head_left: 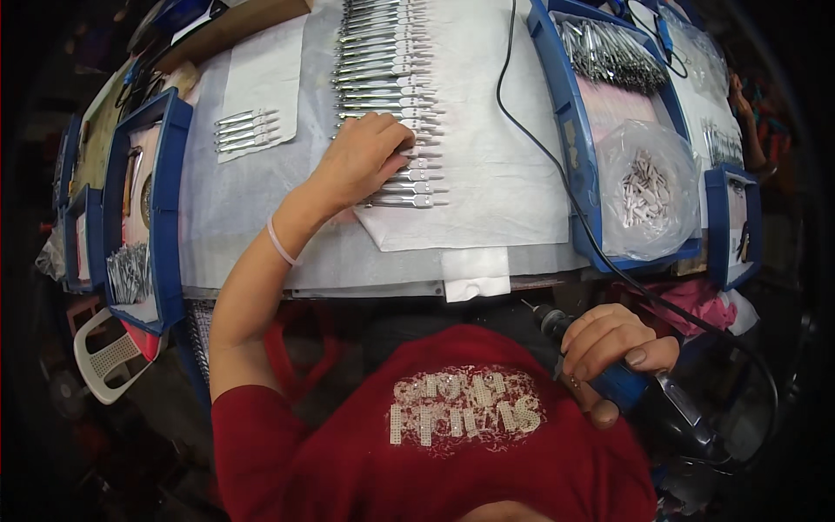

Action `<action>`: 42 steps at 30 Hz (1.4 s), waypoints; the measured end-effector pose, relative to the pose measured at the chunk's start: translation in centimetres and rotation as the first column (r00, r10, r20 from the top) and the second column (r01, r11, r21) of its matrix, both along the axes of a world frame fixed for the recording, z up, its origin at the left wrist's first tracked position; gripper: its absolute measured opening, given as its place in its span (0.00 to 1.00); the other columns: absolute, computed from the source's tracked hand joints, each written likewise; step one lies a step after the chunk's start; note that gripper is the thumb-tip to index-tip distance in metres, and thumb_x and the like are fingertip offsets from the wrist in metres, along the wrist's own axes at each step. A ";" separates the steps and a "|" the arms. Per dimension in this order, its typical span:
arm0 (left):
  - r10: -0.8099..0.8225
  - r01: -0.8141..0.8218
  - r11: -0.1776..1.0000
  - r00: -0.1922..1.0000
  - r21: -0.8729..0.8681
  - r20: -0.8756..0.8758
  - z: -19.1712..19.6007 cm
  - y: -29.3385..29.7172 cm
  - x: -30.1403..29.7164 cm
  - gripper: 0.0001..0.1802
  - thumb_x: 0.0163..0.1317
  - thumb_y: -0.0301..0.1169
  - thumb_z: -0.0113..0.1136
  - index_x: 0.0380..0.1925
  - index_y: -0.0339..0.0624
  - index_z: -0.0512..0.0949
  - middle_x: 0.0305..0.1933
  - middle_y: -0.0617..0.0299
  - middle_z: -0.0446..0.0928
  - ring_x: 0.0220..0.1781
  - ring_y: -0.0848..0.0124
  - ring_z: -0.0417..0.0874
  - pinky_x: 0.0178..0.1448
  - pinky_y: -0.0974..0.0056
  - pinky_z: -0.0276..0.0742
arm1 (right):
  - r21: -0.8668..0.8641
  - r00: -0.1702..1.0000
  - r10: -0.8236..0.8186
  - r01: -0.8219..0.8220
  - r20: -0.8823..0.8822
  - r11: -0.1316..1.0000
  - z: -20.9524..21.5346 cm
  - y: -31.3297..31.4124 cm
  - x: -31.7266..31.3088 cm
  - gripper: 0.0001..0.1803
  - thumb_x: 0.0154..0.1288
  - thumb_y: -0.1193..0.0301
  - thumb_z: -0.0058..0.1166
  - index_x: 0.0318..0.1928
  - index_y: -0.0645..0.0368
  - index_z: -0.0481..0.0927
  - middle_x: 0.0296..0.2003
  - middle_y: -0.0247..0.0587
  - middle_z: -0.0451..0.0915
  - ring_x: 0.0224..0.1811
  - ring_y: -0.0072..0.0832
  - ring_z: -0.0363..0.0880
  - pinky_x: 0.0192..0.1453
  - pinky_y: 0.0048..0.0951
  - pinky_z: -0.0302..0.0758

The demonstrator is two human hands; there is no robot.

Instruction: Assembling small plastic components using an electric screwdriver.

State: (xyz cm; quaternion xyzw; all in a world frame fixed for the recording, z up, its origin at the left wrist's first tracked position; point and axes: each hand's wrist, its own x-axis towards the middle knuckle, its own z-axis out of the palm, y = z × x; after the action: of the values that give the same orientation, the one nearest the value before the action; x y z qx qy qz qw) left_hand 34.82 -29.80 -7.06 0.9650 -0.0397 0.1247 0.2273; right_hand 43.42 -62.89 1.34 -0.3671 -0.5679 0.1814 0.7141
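A long row of slim shiny metal pieces [383,61] with thin pointed ends lies on white sheeting across the middle of the table. Over the near part of that row is my left hand [365,157], its fingers curled down and closed on one of the slim metal pieces, which the hand mostly hides. My right hand [613,348] grips a blue and black corded electric screwdriver [626,387] below the table's front edge, at the right. The tool's thin bit [528,304] points up and left, apart from the metal pieces.
Several similar pieces [246,129] lie on a white cloth at left. A blue tray [591,209] at right holds metal rods and a plastic bag [645,196] of small parts. A black cord [557,165] crosses the table. Another blue tray [174,200] stands left.
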 end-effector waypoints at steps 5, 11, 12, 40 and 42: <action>0.028 -0.026 0.995 0.999 0.092 -0.022 0.0 -0.2 -0.6 0.10 0.53 0.28 0.62 0.35 0.43 0.74 0.37 0.59 0.74 0.42 0.59 0.74 0.44 0.57 0.68 | -0.011 0.999 -0.002 0.003 0.047 1.000 -0.3 0.2 -0.2 0.33 0.52 0.63 0.69 0.50 0.60 0.61 0.25 0.44 0.78 0.22 0.34 0.79 0.27 0.32 0.78; 0.151 -0.161 0.987 0.955 0.016 0.256 3.4 -3.0 -2.3 0.14 0.51 0.23 0.63 0.38 0.39 0.73 0.35 0.56 0.76 0.39 0.56 0.76 0.46 0.56 0.70 | -0.018 0.997 -0.049 0.051 0.066 0.999 -0.4 -0.3 -0.3 0.35 0.54 0.56 0.68 0.50 0.57 0.60 0.24 0.38 0.77 0.21 0.28 0.79 0.25 0.27 0.77; 0.211 -0.191 0.976 0.951 -0.107 0.227 4.3 -4.6 -3.1 0.14 0.53 0.21 0.63 0.39 0.37 0.73 0.36 0.55 0.77 0.38 0.59 0.79 0.43 0.59 0.74 | -0.015 0.994 -0.078 0.079 0.071 0.997 -0.6 -0.5 -0.5 0.35 0.52 0.56 0.69 0.50 0.57 0.60 0.24 0.38 0.77 0.21 0.28 0.78 0.25 0.27 0.77; -0.170 -0.410 -0.705 0.890 -0.579 -0.423 -5.2 -22.7 -10.3 0.22 0.72 0.47 0.44 0.40 0.39 0.78 0.24 0.67 0.75 0.18 0.80 0.66 0.26 0.75 0.64 | -0.738 0.977 -0.186 0.204 0.107 0.643 -7.2 -1.6 -4.5 0.29 0.45 0.74 0.71 0.50 0.62 0.75 0.40 0.44 0.82 0.41 0.28 0.84 0.46 0.25 0.78; -0.151 -0.401 -0.715 0.888 -0.573 -0.433 -5.0 -22.6 -10.1 0.21 0.72 0.46 0.45 0.40 0.40 0.78 0.24 0.67 0.75 0.18 0.80 0.67 0.25 0.75 0.64 | -0.783 0.980 -0.194 0.157 0.047 0.602 -7.2 -1.5 -4.8 0.29 0.46 0.74 0.71 0.51 0.62 0.75 0.40 0.44 0.82 0.42 0.27 0.84 0.46 0.25 0.78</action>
State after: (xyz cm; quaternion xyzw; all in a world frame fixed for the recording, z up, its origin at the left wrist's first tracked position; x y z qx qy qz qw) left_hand 24.67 -52.45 -12.09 0.1534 0.3085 -0.0264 0.9384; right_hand 38.63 -64.43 -5.88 -0.6910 -0.3781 0.3473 0.5089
